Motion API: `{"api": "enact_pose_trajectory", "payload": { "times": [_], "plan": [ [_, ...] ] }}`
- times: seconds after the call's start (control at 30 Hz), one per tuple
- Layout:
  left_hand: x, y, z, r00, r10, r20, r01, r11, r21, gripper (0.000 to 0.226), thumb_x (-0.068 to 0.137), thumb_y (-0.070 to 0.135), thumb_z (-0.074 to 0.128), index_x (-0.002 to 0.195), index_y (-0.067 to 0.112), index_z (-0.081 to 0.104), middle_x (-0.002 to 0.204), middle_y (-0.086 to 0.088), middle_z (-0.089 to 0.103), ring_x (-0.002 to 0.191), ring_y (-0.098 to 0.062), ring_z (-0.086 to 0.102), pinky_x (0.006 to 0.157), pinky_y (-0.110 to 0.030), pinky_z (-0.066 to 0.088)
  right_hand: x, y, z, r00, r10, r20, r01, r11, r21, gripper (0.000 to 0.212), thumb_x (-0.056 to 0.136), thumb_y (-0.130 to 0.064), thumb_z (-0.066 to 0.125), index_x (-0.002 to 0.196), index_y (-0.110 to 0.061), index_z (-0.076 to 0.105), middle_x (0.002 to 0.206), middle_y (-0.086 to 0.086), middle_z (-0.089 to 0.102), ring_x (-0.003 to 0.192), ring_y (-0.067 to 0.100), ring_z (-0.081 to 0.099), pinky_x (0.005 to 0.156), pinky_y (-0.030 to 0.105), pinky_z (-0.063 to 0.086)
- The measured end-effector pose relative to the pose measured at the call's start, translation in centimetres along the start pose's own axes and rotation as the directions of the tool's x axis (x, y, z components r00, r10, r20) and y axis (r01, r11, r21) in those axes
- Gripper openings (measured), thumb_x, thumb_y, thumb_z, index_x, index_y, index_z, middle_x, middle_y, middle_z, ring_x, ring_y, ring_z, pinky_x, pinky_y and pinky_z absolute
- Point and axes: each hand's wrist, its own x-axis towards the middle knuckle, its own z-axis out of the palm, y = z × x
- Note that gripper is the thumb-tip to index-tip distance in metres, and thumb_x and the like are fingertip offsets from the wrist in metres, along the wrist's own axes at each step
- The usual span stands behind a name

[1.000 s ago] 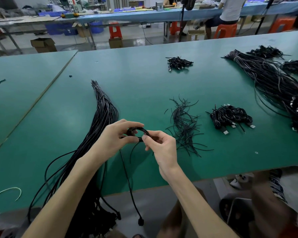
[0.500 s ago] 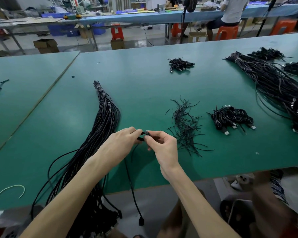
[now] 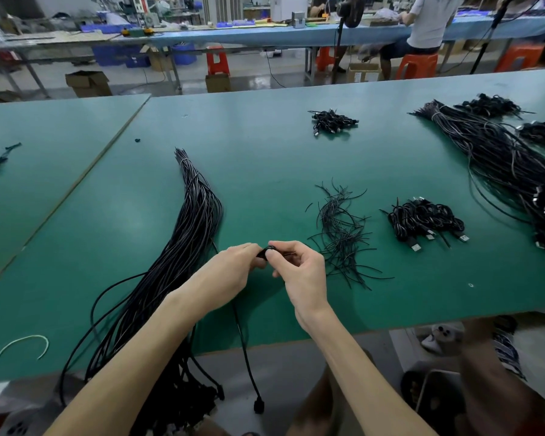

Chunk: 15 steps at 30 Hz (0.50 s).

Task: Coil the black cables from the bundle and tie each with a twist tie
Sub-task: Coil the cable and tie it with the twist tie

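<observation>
Head view shows the left hand (image 3: 230, 272) and right hand (image 3: 299, 272) together, both pinching a small black cable coil (image 3: 268, 250) above the green table (image 3: 265, 158), right of the bundle (image 3: 183, 247), left of the twist ties (image 3: 340, 234).

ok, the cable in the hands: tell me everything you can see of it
The cable is thin and black, with a smooth, rubbery-looking jacket. Its coiled part is small and mostly hidden, pinched between the fingers of the left hand and right hand at the near side of the table. One tail drops from under the hands, crosses the table's near edge and hangs free, ending in a black plug. Its other end is not visible.
</observation>
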Motion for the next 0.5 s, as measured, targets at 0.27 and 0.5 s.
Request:
{"api": "enact_pose_trajectory", "payload": {
  "times": [0.27,0.5],
  "plan": [
    [0.3,0.1,0.5,0.995,-0.019,-0.098,0.001,0.984,-0.179,0.036,0.108,0.016,0.048,0.075,0.029,0.045,0.07,0.018,0.058,0.065,0.002,0.053,0.061,-0.022,0.037,-0.2,-0.3,0.1,1.0,0.0,-0.008,0.0,1.0,0.008,0.014,0.09,-0.006,0.078,0.101,-0.013,0.078,0.09,0.006,0.078,0.075,0.01,0.068,0.067,0.02,0.054],
    [0.2,0.2,1.6,0.956,-0.131,-0.262,0.07,0.971,-0.23,0.031,0.109,0.016,0.043,0.08,0.022,0.049,0.074,0.009,0.059,0.069,-0.023,0.055,0.068,-0.046,0.049,-0.3,-1.0,0.0,0.993,0.002,-0.122,0.01,0.995,0.097,0.013,0.095,-0.021,0.075,0.107,-0.019,0.077,0.086,-0.003,0.075,0.07,0.008,0.066,0.073,0.018,0.054]
  ]
}}
